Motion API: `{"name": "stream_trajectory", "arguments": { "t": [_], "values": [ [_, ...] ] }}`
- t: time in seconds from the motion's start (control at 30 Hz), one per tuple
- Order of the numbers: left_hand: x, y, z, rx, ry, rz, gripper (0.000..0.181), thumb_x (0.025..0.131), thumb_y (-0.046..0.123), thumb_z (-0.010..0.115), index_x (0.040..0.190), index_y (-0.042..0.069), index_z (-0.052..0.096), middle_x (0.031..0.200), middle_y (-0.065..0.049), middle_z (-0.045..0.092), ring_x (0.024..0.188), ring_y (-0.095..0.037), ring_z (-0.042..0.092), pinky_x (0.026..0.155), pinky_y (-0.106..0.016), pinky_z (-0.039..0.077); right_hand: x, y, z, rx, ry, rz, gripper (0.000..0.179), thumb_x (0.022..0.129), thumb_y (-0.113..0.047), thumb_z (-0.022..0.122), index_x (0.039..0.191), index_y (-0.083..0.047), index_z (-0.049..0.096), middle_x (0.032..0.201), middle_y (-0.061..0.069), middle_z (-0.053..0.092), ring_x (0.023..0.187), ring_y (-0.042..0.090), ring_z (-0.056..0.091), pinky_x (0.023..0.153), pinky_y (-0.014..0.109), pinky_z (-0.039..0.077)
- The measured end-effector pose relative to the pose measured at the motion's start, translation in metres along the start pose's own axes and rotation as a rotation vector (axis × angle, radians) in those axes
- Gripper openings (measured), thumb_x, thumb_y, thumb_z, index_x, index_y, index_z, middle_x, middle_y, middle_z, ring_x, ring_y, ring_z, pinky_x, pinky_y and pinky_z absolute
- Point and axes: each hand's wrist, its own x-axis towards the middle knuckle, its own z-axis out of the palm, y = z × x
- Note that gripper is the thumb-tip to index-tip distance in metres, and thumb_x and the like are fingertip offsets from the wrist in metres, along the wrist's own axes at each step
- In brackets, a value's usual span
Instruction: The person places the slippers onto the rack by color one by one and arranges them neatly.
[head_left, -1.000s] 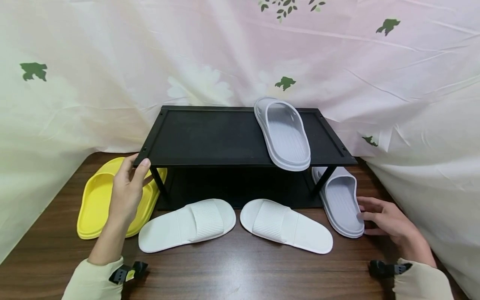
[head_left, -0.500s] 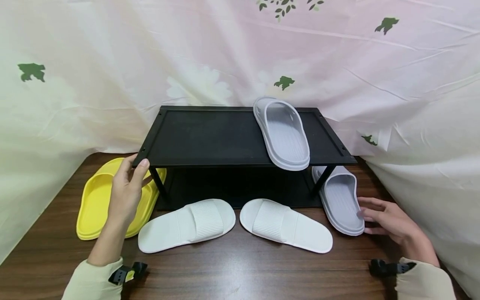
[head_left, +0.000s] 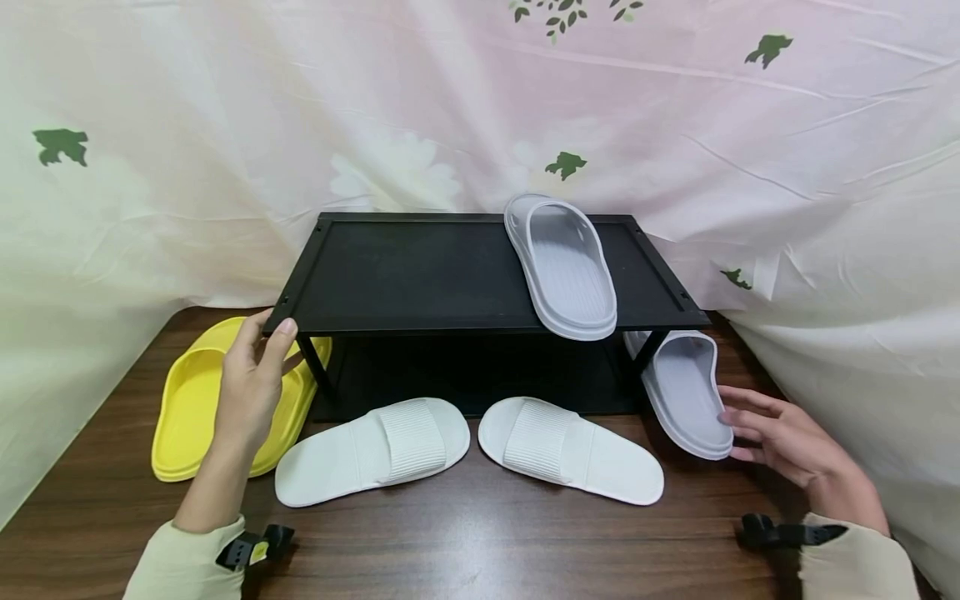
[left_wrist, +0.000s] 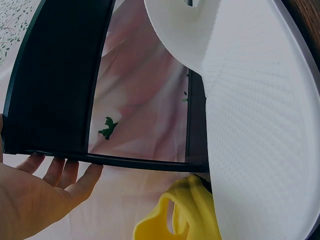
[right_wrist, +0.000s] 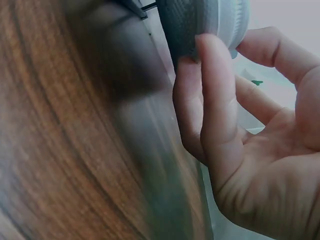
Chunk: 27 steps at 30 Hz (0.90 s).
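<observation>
My left hand [head_left: 247,379] holds the front left corner of a black two-tier shoe rack [head_left: 420,275], thumb on top. In the left wrist view its fingers lie along the rack's edge. On the far right, my right hand [head_left: 787,437] pinches the outer heel edge of a grey slipper [head_left: 686,400]. The right wrist view shows the slipper's sole [right_wrist: 180,25] tilted up off the wood. Its toe is partly hidden behind the rack's right leg. A matching grey slipper [head_left: 573,275] lies on the top shelf, heel overhanging the front edge.
Two white slippers [head_left: 618,467] lie toes inward before the rack's lower shelf [head_left: 465,371]. Yellow slippers [head_left: 187,408] rest at the left, partly hidden by my left arm. Patterned cloth [head_left: 247,108] surrounds the back and sides of the brown wooden table [head_left: 420,550].
The right hand has firmed its hold on the lower grey slipper, whose heel has risen and shifted slightly right. My left hand stays at the rack's corner.
</observation>
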Motion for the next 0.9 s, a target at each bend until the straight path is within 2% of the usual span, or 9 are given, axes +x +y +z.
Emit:
{"name": "stream_trajectory", "arguments": {
  "t": [0.17,0.37,0.67,0.9],
  "values": [
    [0.000,0.001,0.000,0.000,0.000,0.001,0.043,0.105,0.033,0.058,0.139,0.008,0.054,0.130,-0.001,0.051,0.127,-0.020,0.048,0.109,-0.061,0.039,-0.001,0.001,-0.003,0.084,-0.058,-0.047,0.045,0.104,0.002,0.048,0.119,-0.034,0.072,0.100,0.000,0.073,0.089,0.017,0.072,0.072,0.035,0.062],
    [0.000,0.001,-0.001,0.010,-0.001,0.006,0.043,0.105,0.033,0.057,0.139,0.007,0.053,0.131,-0.001,0.050,0.127,-0.020,0.048,0.109,-0.061,0.039,-0.002,0.001,-0.005,0.164,-0.085,-0.091,0.048,0.105,0.005,0.044,0.122,-0.029,0.072,0.101,0.001,0.072,0.089,0.017,0.072,0.073,0.035,0.062],
    [0.000,0.001,-0.001,-0.009,0.000,-0.003,0.042,0.105,0.032,0.058,0.139,0.007,0.053,0.131,-0.001,0.050,0.128,-0.020,0.048,0.109,-0.060,0.039,-0.005,0.001,-0.009,0.397,-0.234,-0.176,0.053,0.106,0.010,0.031,0.131,-0.018,0.069,0.106,0.007,0.073,0.092,0.022,0.073,0.075,0.035,0.062],
    [0.001,0.000,-0.002,-0.003,0.004,0.002,0.042,0.104,0.033,0.058,0.138,0.008,0.054,0.131,0.000,0.051,0.127,-0.020,0.049,0.109,-0.059,0.039,-0.006,-0.002,-0.011,0.511,-0.282,-0.224,0.054,0.107,0.010,0.026,0.134,-0.013,0.067,0.107,0.012,0.074,0.094,0.024,0.072,0.077,0.035,0.062]
  ]
}}
